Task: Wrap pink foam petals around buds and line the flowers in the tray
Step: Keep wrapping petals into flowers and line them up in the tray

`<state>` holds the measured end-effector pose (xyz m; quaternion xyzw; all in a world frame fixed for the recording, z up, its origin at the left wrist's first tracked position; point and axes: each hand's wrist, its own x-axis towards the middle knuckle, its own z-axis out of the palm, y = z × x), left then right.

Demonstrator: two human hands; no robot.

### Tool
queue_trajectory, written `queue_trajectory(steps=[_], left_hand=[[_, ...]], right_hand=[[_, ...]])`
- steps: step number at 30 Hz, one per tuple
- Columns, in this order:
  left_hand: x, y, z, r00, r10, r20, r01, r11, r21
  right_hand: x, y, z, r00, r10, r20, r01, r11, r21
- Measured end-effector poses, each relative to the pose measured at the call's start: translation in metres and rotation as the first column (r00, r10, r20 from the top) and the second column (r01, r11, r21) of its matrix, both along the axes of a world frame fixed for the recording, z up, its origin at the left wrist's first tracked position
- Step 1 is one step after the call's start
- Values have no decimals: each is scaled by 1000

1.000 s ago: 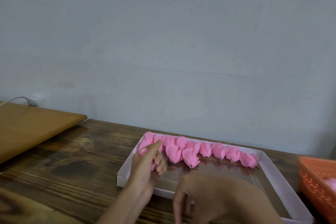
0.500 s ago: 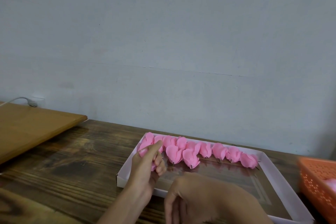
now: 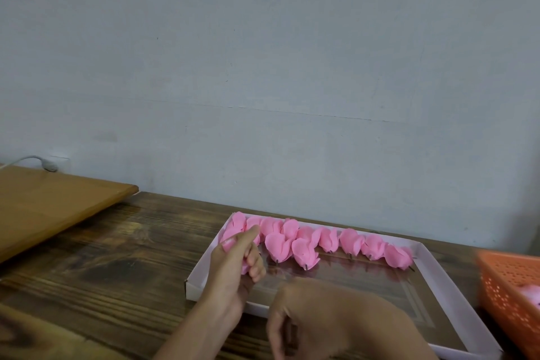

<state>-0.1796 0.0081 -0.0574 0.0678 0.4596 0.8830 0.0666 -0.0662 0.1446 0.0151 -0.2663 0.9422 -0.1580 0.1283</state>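
The left grip [image 3: 233, 269] is closed around a half-made pink foam flower [image 3: 229, 240]. One finger is stretched up along the petals and the others are curled under the base. It holds the flower above the near-left part of the shallow white cardboard tray [image 3: 455, 283]. The right grip [image 3: 336, 321] hangs just in front of the tray's near wall, with the back of the hand upward and the fingers bent down. I cannot tell whether it holds a petal or nothing.

Along the far wall of the tray lies a row of finished pink foam flowers [image 3: 347, 238], touching one another, with their dark stem tips pointing to the near side. Two of them lie a little in front of the row. To the right of the tray stands an orange perforated plastic basket [image 3: 511, 286] with something pink inside, perhaps loose petals. All of this rests on the dark wooden surface [image 3: 102, 257].

I think the step in hand is the wrapping. To do it well, the left grip should keep the pinch low, at the base, so the petals already on do not spring open. The right grip should lay each new petal half over the last one and press it at the bottom only. The foam looks soft, so a hard squeeze could leave creases. When the flower is ready, it should go down stem toward the near side, close beside the two front flowers, without pushing them.
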Motion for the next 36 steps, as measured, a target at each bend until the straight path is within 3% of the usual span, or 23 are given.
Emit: queue_trajectory(steps=[4, 8, 14, 19, 24, 30, 33, 36], left_hand=[[0, -2, 1, 1000, -4, 6, 5, 1000, -6], [-1, -2, 0, 1000, 18, 24, -18, 1000, -17], [1, -2, 0, 1000, 24, 10, -23, 999, -33], [5, -4, 7, 998, 46, -32, -45, 999, 28], [10, -5, 15, 999, 36, -33, -32, 993, 116], [18, -8, 22, 987, 62, -149, -70, 996, -52], [21, -6, 23, 983, 51, -179, -72, 991, -114], [22, -3, 23, 982, 66, -176, -90, 987, -130]], right_hand=[[-2, 8, 23, 995, 43, 85, -39, 998, -49], [1, 18, 31, 985, 75, 157, -43, 979, -198], [-13, 17, 9, 956, -93, 278, 191, 917, -351], [-22, 14, -3, 859, -158, 487, 432, 734, -524], [-29, 6, -17, 818, -346, 461, 576, 483, -660], [-34, -3, -26, 703, -565, 432, 609, 166, -775], [-36, -6, -29, 725, -552, 412, 563, 132, -816], [-34, -9, -29, 760, -565, 323, 519, 228, -824]])
